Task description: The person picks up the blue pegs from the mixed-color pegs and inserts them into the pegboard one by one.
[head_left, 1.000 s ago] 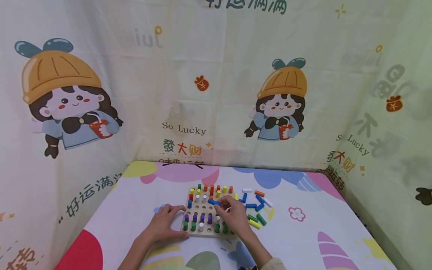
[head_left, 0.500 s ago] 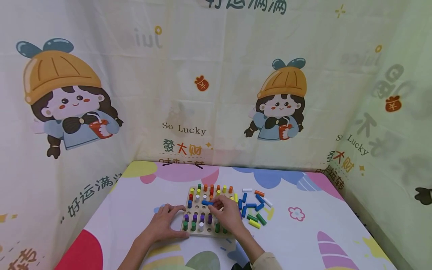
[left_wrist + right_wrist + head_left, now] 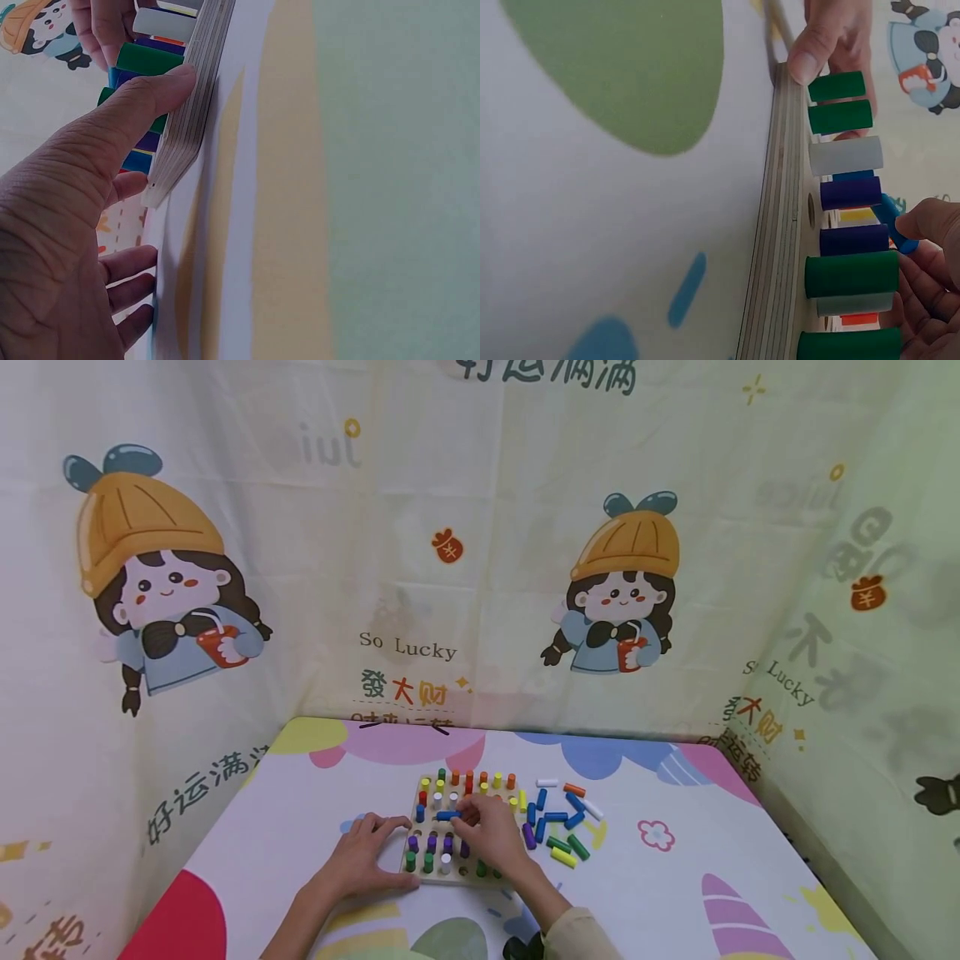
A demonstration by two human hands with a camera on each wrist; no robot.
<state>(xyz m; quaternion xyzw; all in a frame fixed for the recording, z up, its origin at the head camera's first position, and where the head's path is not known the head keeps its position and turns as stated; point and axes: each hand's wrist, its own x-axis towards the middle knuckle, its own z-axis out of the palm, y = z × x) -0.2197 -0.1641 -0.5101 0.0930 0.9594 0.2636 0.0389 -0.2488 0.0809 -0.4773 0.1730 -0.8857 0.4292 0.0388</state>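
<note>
Over the pale wooden pegboard [image 3: 784, 187], a blue cylindrical peg [image 3: 447, 816] moved left

At the board's near-left corner, the left hand [image 3: 364, 860] stayed spread wide, thumb on the near edge and index finger against the left side. Just beyond, green cylindrical pegs [image 3: 428, 862] and purple cylindrical pegs [image 3: 432, 843] stood upright in the near rows. Above the middle holes, the right hand [image 3: 491, 837] kept a narrow grip, pinching the blue peg, which lay nearly level and unseated. Over the last second it had travelled leftward, ending just beside an upright blue peg [image 3: 420, 812]; that shift suggested lining up with a hole there, though which one could not be told. Right of the board, loose multicoloured cylindrical pegs [image 3: 578, 847] lay scattered on the white, print-covered counter [image 3: 615, 893]. Behind hung a pale cartoon-printed cloth [image 3: 495, 610].
</note>
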